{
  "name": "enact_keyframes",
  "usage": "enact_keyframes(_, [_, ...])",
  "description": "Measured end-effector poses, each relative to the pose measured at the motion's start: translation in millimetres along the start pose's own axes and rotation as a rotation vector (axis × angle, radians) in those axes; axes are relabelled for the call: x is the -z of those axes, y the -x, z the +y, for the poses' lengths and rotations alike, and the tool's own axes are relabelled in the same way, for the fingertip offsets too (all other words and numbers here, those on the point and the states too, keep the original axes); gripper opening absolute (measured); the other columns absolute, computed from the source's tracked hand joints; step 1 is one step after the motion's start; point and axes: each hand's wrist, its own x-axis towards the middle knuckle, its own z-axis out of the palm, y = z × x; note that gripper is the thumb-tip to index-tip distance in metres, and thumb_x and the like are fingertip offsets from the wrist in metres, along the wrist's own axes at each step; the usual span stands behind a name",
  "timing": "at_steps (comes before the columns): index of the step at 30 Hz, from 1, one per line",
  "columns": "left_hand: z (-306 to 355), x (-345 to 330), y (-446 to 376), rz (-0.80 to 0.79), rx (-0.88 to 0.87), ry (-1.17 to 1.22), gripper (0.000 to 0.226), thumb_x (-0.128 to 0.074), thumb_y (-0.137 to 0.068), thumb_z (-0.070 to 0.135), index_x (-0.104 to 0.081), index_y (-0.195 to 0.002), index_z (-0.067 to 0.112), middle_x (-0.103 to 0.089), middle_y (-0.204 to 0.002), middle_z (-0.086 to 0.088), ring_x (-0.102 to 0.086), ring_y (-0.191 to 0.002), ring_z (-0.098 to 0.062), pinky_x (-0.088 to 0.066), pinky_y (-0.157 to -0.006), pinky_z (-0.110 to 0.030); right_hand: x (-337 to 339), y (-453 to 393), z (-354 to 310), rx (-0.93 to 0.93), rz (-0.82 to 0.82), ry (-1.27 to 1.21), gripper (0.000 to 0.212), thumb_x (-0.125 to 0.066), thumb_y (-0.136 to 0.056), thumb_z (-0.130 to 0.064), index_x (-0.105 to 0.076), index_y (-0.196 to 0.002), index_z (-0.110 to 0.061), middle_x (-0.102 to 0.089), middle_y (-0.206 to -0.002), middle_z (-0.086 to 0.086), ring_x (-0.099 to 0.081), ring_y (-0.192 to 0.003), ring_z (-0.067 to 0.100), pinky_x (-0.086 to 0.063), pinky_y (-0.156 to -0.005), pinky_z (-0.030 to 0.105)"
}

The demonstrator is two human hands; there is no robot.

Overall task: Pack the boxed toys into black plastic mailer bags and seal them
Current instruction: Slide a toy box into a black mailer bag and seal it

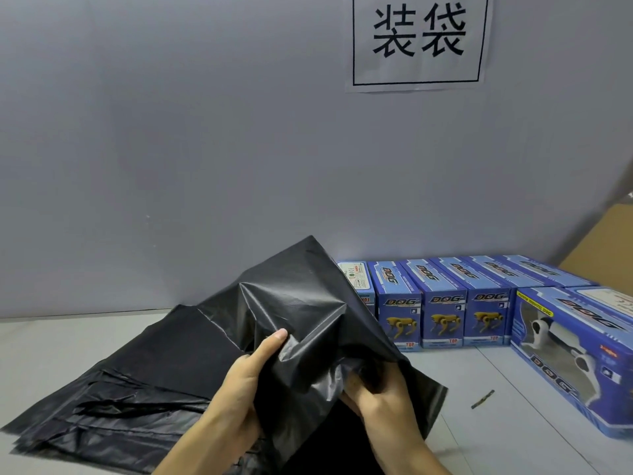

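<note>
On the grey table below a wall sign, both hands' fingers grasp a black mailer bag.

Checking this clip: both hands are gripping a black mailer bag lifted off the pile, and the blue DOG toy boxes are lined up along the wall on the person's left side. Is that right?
Not quite. The head view shows the blue DOG toy boxes lined up along the wall on the person's right side, not the left. The rest stands: the left hand and right hand both grip a black mailer bag lifted off the pile.
</note>
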Motion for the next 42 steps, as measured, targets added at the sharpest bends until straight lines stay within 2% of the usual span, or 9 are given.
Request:
enact_keyframes(7, [-10, -7, 0, -0.123, 0.047, -0.128, 0.043, -0.085, -0.059, 0.036, -0.08, -0.089, 0.006, -0.074, -0.095, -0.02, -0.074, -0.079, -0.028, -0.057, -0.061, -0.03, 8, -1, 2, 0.043, 0.083, 0.117, 0.026, -0.065, -0.094, -0.012, -0.068, -0.117, 0.0, -0.066, -0.113, 0.005, -0.053, -0.12, 0.018, -0.029, -0.105, 0.02])
enact_keyframes(11, [-6, 1, -3, -0.061, 0.083, -0.131, 0.059, -0.093, -0.055, 0.042, -0.078, -0.097, 0.003, -0.073, -0.102, -0.022, -0.073, -0.09, -0.032, -0.059, -0.071, -0.037, 0, 3, -10, 0.022, 0.033, 0.186, 0.004, -0.067, -0.093, -0.016, -0.067, -0.091, -0.02, -0.054, -0.081, -0.019, -0.05, -0.081, -0.001, -0.03, -0.086, 0.015])
enact_keyframes(16, [10, 15, -12, 0.095, 0.01, -0.063, 0.066, -0.088, -0.052, 0.044, -0.076, -0.103, 0.005, -0.076, -0.097, -0.016, -0.075, -0.085, -0.028, -0.058, -0.066, -0.031, 1, 6, -18, 0.077, -0.131, 0.329, 0.012, -0.068, -0.092, -0.023, -0.071, -0.083, -0.031, -0.071, -0.08, -0.028, -0.061, -0.089, -0.016, -0.038, -0.07, -0.004])
enact_keyframes(19, [18, 34, -15, 0.1, -0.019, -0.049, 0.047, -0.082, -0.059, 0.047, -0.082, -0.092, 0.013, -0.076, -0.104, -0.013, -0.075, -0.092, -0.026, -0.054, -0.083, -0.037, 3, 8, -18, 0.04, -0.228, 0.432, 0.024, -0.066, -0.092, -0.029, -0.065, -0.105, -0.009, -0.071, -0.1, 0.006, -0.065, -0.094, 0.011, -0.047, -0.074, 0.018])
enact_keyframes(22, [18, 57, -19, 0.138, 0.023, -0.061, 0.045, -0.081, -0.064, 0.048, -0.081, -0.095, 0.016, -0.075, -0.109, -0.011, -0.073, -0.097, -0.026, -0.052, -0.092, -0.041, 3, 7, -25, 0.147, -0.303, 0.42, 0.011, -0.061, -0.096, -0.016, -0.066, -0.105, -0.02, -0.073, -0.102, -0.004, -0.068, -0.098, 0.009, -0.053, -0.088, 0.028])
enact_keyframes(28, [22, 91, -28, 0.271, 0.129, -0.269, 0.059, -0.077, -0.072, 0.06, -0.079, -0.098, 0.008, -0.076, -0.101, -0.013, -0.073, -0.095, -0.032, -0.053, -0.096, -0.043, 15, 0, -30, 0.35, -0.109, 0.493, 0.04, -0.052, -0.091, 0.006, -0.073, -0.083, -0.028, -0.071, -0.077, -0.009, -0.067, -0.071, 0.01, -0.055, -0.064, 0.023])
enact_keyframes(31, [26, 102, -37, 0.501, -0.058, -0.751, 0.061, -0.069, -0.077, 0.067, -0.074, -0.079, 0.007, -0.074, -0.085, -0.004, -0.068, -0.084, -0.024, -0.05, -0.08, -0.032, 24, -7, -29, 0.371, -0.071, 0.5, 0.038, -0.053, -0.091, 0.004, -0.071, -0.079, -0.027, -0.07, -0.076, -0.01, -0.065, -0.072, 0.006, -0.052, -0.063, 0.017])
enact_keyframes(35, [34, 101, -30, 0.705, -0.385, -1.071, 0.047, -0.074, -0.083, 0.048, -0.067, -0.115, 0.014, -0.07, -0.11, -0.004, -0.064, -0.105, -0.025, -0.047, -0.084, -0.034, 28, -16, -27, 0.367, -0.057, 0.522, 0.039, -0.054, -0.093, 0.001, -0.07, -0.079, -0.031, -0.07, -0.078, -0.013, -0.064, -0.077, 0.002, -0.049, -0.061, 0.015])
enact_keyframes(42, [39, 83, -16, 0.1, -0.838, -1.337, 0.034, -0.067, -0.087, 0.001, -0.06, -0.087, 0.034, -0.06, -0.094, 0.02, -0.056, -0.092, -0.002, -0.042, -0.077, -0.013, 36, -47, -40, 0.356, -0.292, 0.591, 0.052, -0.052, -0.095, 0.007, -0.075, -0.076, -0.035, -0.07, -0.092, -0.023, -0.061, -0.095, -0.004, -0.049, -0.074, 0.016])
